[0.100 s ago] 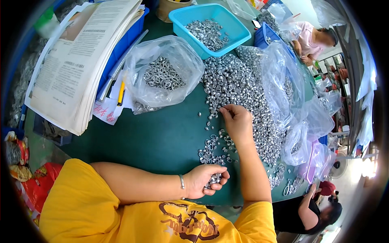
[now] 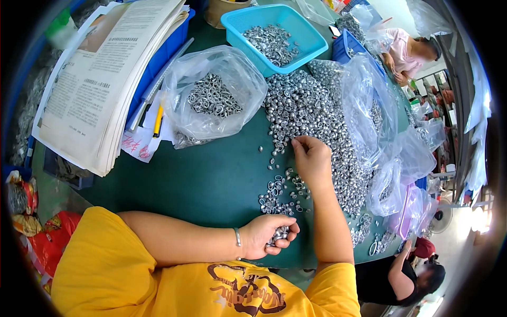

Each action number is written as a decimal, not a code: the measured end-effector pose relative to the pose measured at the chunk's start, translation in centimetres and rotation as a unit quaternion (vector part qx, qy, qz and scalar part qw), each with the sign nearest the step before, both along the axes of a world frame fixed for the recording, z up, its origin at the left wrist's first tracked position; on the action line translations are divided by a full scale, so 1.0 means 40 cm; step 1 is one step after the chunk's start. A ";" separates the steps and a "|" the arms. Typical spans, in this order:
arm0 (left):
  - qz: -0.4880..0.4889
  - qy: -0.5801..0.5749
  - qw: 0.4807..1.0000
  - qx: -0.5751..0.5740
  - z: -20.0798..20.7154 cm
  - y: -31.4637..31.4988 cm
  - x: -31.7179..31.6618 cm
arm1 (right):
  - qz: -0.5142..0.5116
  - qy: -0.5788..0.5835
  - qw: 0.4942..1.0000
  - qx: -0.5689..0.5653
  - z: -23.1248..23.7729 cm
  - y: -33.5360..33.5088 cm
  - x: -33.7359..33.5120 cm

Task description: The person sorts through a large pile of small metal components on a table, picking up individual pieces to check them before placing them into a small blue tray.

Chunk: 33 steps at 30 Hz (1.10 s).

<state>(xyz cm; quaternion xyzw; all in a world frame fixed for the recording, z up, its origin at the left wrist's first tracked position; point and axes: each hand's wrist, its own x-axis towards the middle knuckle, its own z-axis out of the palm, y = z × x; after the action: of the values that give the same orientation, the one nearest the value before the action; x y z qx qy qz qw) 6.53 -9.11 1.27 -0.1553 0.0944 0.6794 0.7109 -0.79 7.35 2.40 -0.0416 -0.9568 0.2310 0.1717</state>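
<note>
Shiny grey metal pieces (image 2: pixel 296 100), small and rounded, some ring-shaped, heaped on a green table (image 2: pixel 206 182). Left hand (image 2: pixel 268 235) curled around several; right hand (image 2: pixel 313 160) bent over the heap, its grip indiscernible.

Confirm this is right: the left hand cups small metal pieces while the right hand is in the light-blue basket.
No: the head view shows the right hand at the loose metal pile, not in the light-blue basket. The left hand does cup small metal pieces.
</note>
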 end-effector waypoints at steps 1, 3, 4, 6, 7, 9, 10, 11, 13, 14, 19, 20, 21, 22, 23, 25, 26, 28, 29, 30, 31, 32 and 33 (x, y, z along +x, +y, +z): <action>0.000 0.002 1.000 -0.001 0.001 0.000 0.000 | -0.034 -0.071 0.983 -0.167 0.009 0.003 0.002; 0.002 -0.001 1.000 0.001 -0.001 -0.002 0.000 | -0.093 -0.205 0.848 -0.480 0.044 0.001 0.005; 0.002 -0.003 1.000 0.002 -0.003 -0.003 0.000 | -0.076 -0.219 0.763 -0.604 0.065 -0.001 0.012; 0.002 -0.004 1.000 0.003 -0.002 -0.002 0.000 | -0.034 -0.245 0.668 -0.702 0.064 0.019 0.019; 0.002 -0.004 1.000 0.003 -0.003 -0.001 0.001 | -0.013 -0.256 0.615 -0.745 0.064 0.025 0.021; 0.000 -0.003 1.000 0.003 -0.002 -0.001 0.000 | 0.001 -0.269 0.593 -0.759 0.072 0.022 0.022; -0.001 -0.003 1.000 0.003 -0.002 -0.001 0.000 | 0.013 -0.275 0.580 -0.767 0.073 0.023 0.023; 0.000 0.000 1.000 0.004 -0.002 -0.001 0.000 | 0.024 -0.282 0.566 -0.774 0.073 0.024 0.024; 0.002 0.005 1.000 0.007 -0.005 -0.001 0.001 | 0.054 -0.245 0.513 -0.821 0.069 0.021 0.025; 0.000 0.001 1.000 0.007 -0.005 -0.001 0.001 | 0.072 -0.227 0.486 -0.841 0.068 0.018 0.022; -0.008 0.002 1.000 0.005 0.003 0.000 0.000 | 0.034 -0.071 0.969 -0.236 0.025 -0.015 0.007; -0.006 0.001 1.000 0.004 0.002 -0.001 -0.001 | 0.052 -0.063 0.984 -0.157 0.021 -0.027 0.007; -0.005 0.000 1.000 0.003 0.001 -0.002 -0.003 | 0.070 -0.054 0.993 -0.077 0.024 -0.037 0.009; -0.003 -0.002 1.000 0.002 0.001 -0.003 -0.004 | 0.035 -0.131 0.985 -0.107 0.043 -0.044 0.013; -0.003 0.000 1.000 0.005 0.000 -0.003 -0.002 | 0.034 -0.150 0.980 -0.128 0.043 -0.035 0.014; -0.002 0.003 1.000 0.012 -0.002 -0.003 0.001 | 0.033 -0.187 0.967 -0.169 0.041 -0.011 0.015; -0.003 0.003 1.000 0.008 -0.001 -0.003 0.000 | 0.014 -0.170 0.974 -0.151 0.050 -0.016 0.010; -0.004 0.003 1.000 0.001 -0.001 -0.003 -0.001 | 0.004 -0.136 0.981 -0.135 0.050 -0.031 0.001; -0.004 0.002 1.000 0.001 -0.001 -0.003 -0.001 | 0.000 -0.119 0.985 -0.127 0.050 -0.040 -0.005; -0.005 0.001 1.000 0.001 -0.001 -0.002 -0.001 | 0.006 -0.113 0.989 -0.094 0.050 -0.050 -0.012; -0.005 0.000 1.000 0.001 -0.001 -0.001 -0.001 | 0.003 -0.101 0.993 -0.069 0.043 -0.056 -0.018; -0.004 -0.001 1.000 0.002 -0.002 -0.002 -0.001 | 0.002 -0.088 0.995 -0.045 0.032 -0.061 -0.025; -0.003 -0.002 1.000 0.003 -0.002 -0.003 -0.002 | 0.000 -0.076 0.997 -0.021 0.026 -0.063 -0.029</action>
<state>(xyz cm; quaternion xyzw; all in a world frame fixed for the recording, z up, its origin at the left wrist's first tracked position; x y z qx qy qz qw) 6.46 -9.22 1.18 -0.1542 0.0919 0.6775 0.7132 -1.95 4.81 3.45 -0.0621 -0.9621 0.2468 0.0977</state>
